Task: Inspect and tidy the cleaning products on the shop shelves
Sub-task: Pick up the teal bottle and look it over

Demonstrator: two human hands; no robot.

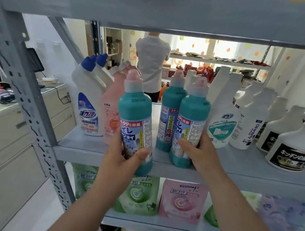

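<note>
Left hand clenched round teal bottle, centre frame, in front of shelf edge. Right hand grasping second teal bottle just right, standing on shelf.

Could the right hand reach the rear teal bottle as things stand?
Probably not yet: the right hand grips the front-right teal bottle, which stands partly before the rear teal bottle.

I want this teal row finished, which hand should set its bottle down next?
Left. The left hand holds its teal bottle off the shelf; the right hand grips a second teal bottle seemingly standing there.
</note>
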